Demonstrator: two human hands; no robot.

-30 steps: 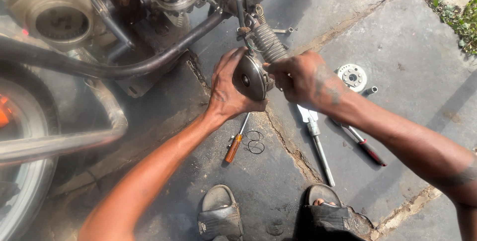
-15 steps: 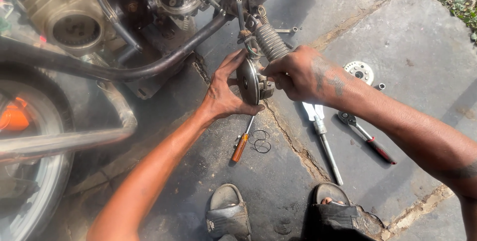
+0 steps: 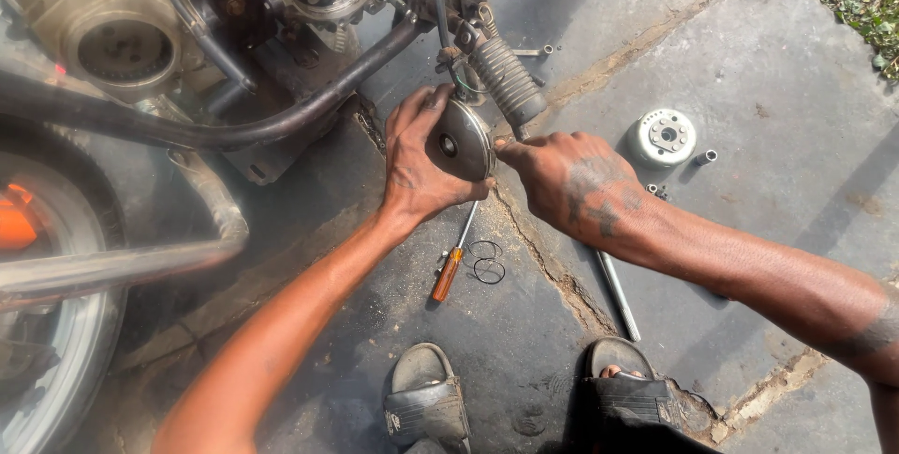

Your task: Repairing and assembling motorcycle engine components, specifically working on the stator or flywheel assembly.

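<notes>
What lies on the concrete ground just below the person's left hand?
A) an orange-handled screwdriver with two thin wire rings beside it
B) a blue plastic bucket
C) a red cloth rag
A: the orange-handled screwdriver lies below the left hand, next to two thin wire rings.

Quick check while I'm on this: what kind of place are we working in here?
Probably an outdoor, roadside-style motorcycle repair spot. A motorcycle engine stands on sunlit cracked paving, with a screwdriver and a loose flywheel lying on the ground. Both hands hold a round metal cover.
</notes>
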